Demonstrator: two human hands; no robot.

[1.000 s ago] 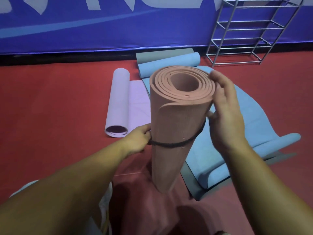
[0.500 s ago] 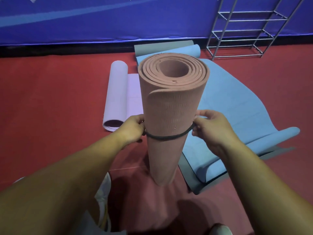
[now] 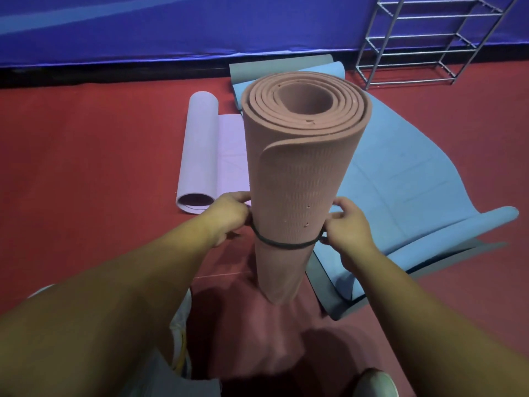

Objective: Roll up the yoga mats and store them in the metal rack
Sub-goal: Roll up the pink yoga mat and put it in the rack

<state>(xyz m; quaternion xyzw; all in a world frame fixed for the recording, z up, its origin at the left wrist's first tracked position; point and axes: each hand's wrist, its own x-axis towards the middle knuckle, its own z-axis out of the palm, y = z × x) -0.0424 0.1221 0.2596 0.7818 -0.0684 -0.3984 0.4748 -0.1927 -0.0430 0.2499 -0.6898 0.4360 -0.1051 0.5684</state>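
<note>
A rolled pinkish-brown yoga mat (image 3: 300, 173) stands upright on the red floor right in front of me. A thin black band (image 3: 283, 244) circles its lower part. My left hand (image 3: 229, 217) pinches the band at the roll's left side, and my right hand (image 3: 347, 227) pinches it at the right side. A light blue mat (image 3: 406, 190) lies partly unrolled on the floor behind and to the right. To the left lies a partly rolled lilac mat (image 3: 200, 150). The metal rack (image 3: 429, 38) stands at the far right by the wall.
A grey rolled mat (image 3: 274, 68) lies against the blue wall (image 3: 200, 24) behind the blue one. A grey underlayer (image 3: 323, 285) sticks out beneath the blue mat near me. My shoes (image 3: 375, 383) show at the bottom edge.
My right hand dropped from the top rim of the roll to the black band. The band has slid lower on the roll.
</note>
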